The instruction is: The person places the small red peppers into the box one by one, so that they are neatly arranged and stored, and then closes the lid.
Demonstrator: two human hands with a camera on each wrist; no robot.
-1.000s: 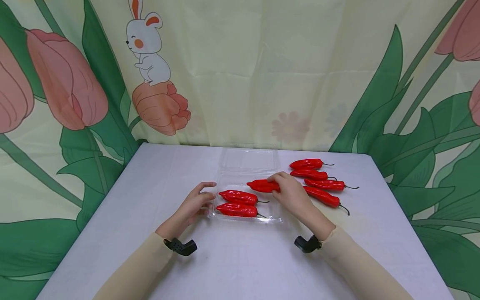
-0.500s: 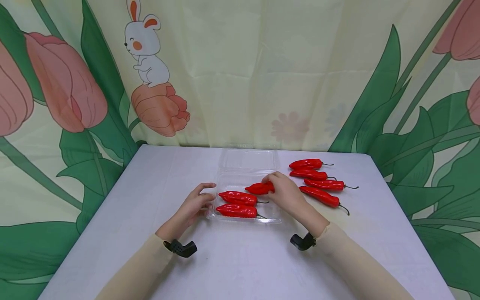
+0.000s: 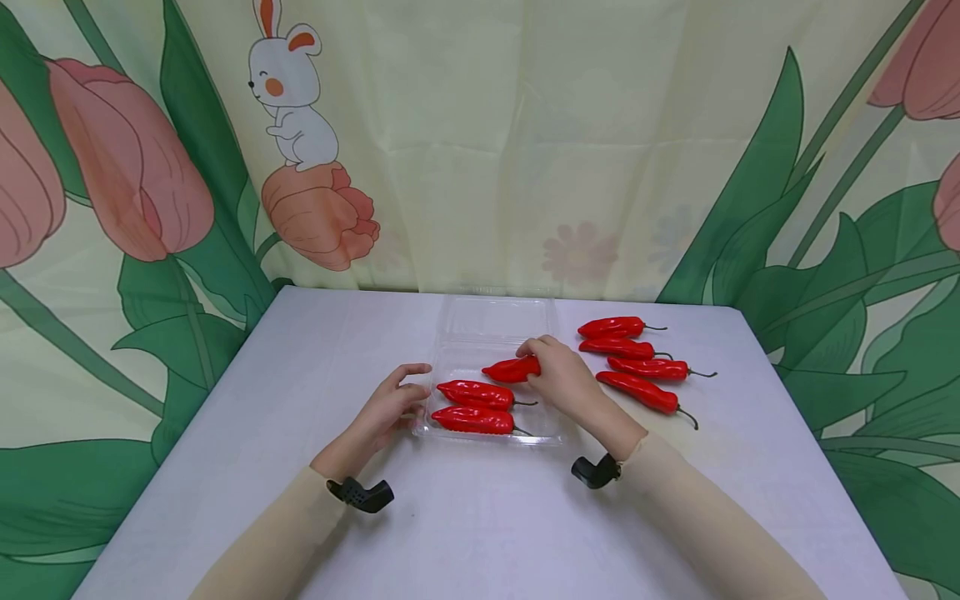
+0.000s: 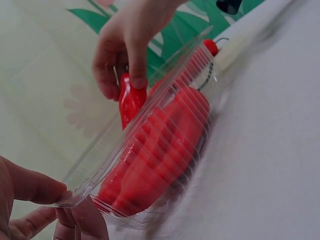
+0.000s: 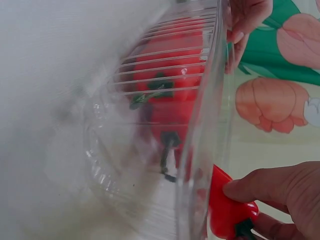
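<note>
A clear plastic clamshell box (image 3: 551,435) lies open on the table with its lid folded back. My left hand (image 3: 384,412) pinches the rim at the left side; in the left wrist view thumb and fingers (image 4: 40,187) meet at the corner. Two red chili peppers (image 3: 476,395) lie side by side in the tray, tips to the left. My right hand (image 3: 567,385) grips a third red pepper (image 3: 510,369) near its stem end, over the rear part of the tray. The right wrist view shows thumb and fingers around that pepper (image 5: 225,207), right at the rim.
Several more red peppers (image 3: 648,368) with dark stems lie on the white-covered table (image 3: 480,533), right of the box. The lid (image 3: 498,317) extends toward the back edge. A curtain (image 3: 465,150) printed with tulips and a rabbit hangs behind.
My right hand has moved left with the pepper, from the tray's right edge to over its rear part. The left hand has stayed at the box rim.
</note>
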